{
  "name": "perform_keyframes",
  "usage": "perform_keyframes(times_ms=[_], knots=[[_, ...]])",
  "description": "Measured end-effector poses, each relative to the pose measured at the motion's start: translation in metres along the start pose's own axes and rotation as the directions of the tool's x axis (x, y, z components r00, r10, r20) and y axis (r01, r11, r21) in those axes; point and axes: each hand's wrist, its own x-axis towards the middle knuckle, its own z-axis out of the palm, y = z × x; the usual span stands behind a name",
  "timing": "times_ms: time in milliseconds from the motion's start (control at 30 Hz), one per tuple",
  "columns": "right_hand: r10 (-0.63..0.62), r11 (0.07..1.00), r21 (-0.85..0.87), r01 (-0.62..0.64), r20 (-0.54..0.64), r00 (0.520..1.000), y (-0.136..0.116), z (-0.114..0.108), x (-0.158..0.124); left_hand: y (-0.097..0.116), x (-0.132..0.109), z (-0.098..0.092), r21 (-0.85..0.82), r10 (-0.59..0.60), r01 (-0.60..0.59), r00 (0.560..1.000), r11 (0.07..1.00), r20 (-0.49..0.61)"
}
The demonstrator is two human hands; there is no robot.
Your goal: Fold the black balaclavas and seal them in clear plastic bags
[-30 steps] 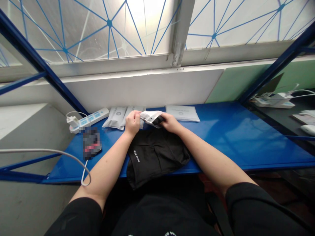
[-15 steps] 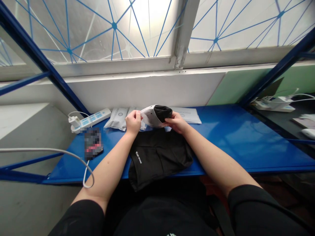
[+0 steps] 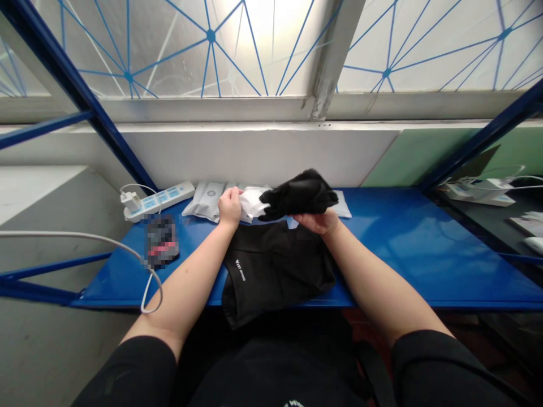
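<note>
My left hand (image 3: 229, 207) is closed on the edge of a white bag (image 3: 253, 202) above the back of the blue table. A bunched black cloth item (image 3: 301, 195) lies across my right hand (image 3: 318, 221), whose fingers are under it and partly hidden. The left end of this cloth touches the white bag. Below both hands, a folded black garment (image 3: 275, 268) with small white lettering rests on the table and hangs over its front edge.
Grey-white packages (image 3: 206, 201) lie along the back of the blue table (image 3: 403, 249). A white power strip (image 3: 165, 199) and a blurred dark device (image 3: 161, 242) are at the left. A cable (image 3: 85, 234) crosses near my left forearm. Blue posts stand at both sides.
The black cloth has come out of the white bag and spread to the right over my right hand. My right hand has moved slightly right. The view has shifted a little.
</note>
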Motion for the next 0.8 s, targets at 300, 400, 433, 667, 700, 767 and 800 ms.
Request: perform_keyframes(times_ms=[300,400,433,667,700,767,800], knots=[[0.355,0.827,-0.549,0.125,0.681,0.640,-0.017,0.037,-0.003,-0.020,0.015,0.005,-0.418,-0.241,0.173,0.964,0.892,-0.114],[0.312,0.809,-0.565,0.162,0.646,0.696,-0.015,0.027,-0.001,-0.019,0.022,-0.001,-0.611,-0.341,0.226,0.937,0.759,-0.077],[0.286,0.817,-0.557,0.149,0.616,0.734,-0.012,0.023,0.000,-0.018,0.024,-0.004,-0.668,-0.363,0.247,0.931,0.702,-0.036],[0.105,0.928,-0.338,-0.156,-0.164,0.981,0.021,0.001,0.027,-0.001,0.027,-0.018,-0.734,-0.359,0.425,0.896,0.530,0.260],[0.071,0.952,-0.268,-0.145,-0.270,0.960,0.023,-0.001,0.030,0.002,0.025,-0.020,-0.717,-0.340,0.441,0.893,0.540,0.293],[0.033,0.983,-0.157,-0.098,-0.373,0.927,0.025,-0.004,0.034,0.009,0.019,-0.021,-0.682,-0.288,0.465,0.885,0.565,0.365],[0.027,0.989,-0.124,-0.078,-0.370,0.929,0.025,-0.005,0.035,0.012,0.016,-0.022,-0.663,-0.258,0.478,0.876,0.576,0.408]])
